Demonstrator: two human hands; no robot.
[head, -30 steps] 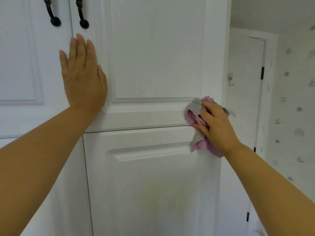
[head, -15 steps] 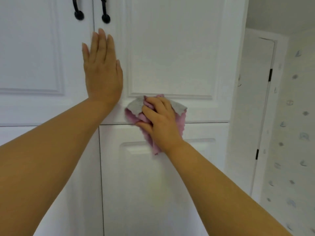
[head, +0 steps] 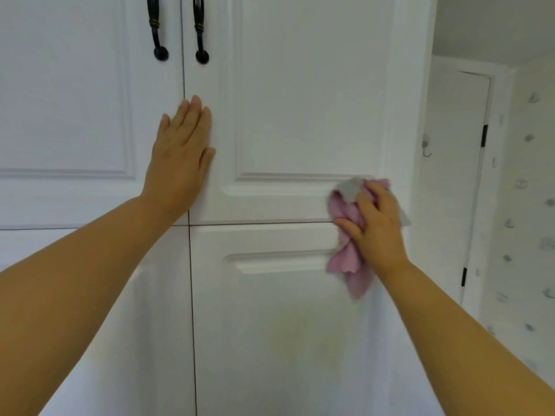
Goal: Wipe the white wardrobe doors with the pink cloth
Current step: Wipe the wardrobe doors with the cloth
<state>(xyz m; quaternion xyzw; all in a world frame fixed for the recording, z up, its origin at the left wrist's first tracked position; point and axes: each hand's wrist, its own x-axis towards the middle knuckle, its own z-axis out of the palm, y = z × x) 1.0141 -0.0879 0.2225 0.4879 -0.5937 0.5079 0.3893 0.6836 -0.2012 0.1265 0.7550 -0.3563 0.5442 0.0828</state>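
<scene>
Right hand [head: 379, 223] curled round the pink cloth [head: 348, 235], pressing it on the white wardrobe doors [head: 300, 100] near their right edge, right on the thin dark gap between the upper door and the lower one. Left hand [head: 180, 154] spread flat, fingers straight, pressed on the upper doors below the black handles [head: 177, 28], well apart from the cloth. Gap running sideways from the cloth toward the left hand. Probably a long wipe that way next, done by the right hand, already on the cloth
</scene>
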